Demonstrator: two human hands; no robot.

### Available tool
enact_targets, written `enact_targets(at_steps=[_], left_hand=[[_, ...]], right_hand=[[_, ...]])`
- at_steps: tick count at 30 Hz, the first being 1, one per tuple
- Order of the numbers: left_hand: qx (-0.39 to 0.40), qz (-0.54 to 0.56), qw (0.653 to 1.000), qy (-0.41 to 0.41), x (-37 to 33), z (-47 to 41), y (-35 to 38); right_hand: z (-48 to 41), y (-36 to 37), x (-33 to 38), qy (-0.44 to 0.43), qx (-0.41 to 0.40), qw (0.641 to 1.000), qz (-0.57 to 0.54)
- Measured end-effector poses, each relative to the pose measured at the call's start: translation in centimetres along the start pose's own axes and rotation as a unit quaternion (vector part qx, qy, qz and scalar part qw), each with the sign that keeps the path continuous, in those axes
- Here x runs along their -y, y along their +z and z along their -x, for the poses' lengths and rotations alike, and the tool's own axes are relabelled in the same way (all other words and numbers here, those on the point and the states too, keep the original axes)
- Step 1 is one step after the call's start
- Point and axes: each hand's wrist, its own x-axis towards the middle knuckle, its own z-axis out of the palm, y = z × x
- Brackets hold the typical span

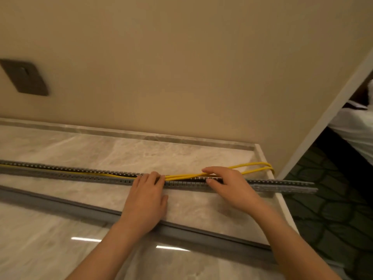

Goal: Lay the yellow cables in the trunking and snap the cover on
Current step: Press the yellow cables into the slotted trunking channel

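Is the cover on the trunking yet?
Off. The cover lies apart on the counter; the trunking is open, cables showing.

A single wide-angle camera, worn on the head, looked forward and down across the marble counter [181, 156] toward the beige wall [181, 67], close above the grey trunking [80, 177].

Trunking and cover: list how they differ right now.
The trunking has slotted walls; the cover is a plain smooth strip. The trunking holds the yellow cables; the cover holds none. The trunking juts past the right edge of the counter; the cover stops short of it. Both are long, grey and lie on the counter.
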Motion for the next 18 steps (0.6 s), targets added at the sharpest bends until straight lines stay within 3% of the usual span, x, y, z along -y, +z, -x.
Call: enact_targets(at_steps=[9,12,15,18], left_hand=[[0.04,-0.083,0.996,-0.015,-1.7,-0.7,-0.3],[0.044,-0.108,0.993,-0.009,-2.0,-0.5,-0.8],[0.009,-0.066,0.998,-0.003,-1.6,-0.2,-0.5],[0.012,-0.034,0.999,-0.005,-1.5,0.1,-0.1]], right_hand=[[-1.3,-3.6,-4.6,0.088,-0.018,0.993,0.079],[-1.6,-3.5,-5.6,0.078,-0.034,0.985,0.147],[-1.8,-2.8,-5.9,0.067,-0.049,0.976,0.204],[-1.9,-2.3,-5.9,0.076,-0.064,0.976,0.191]])
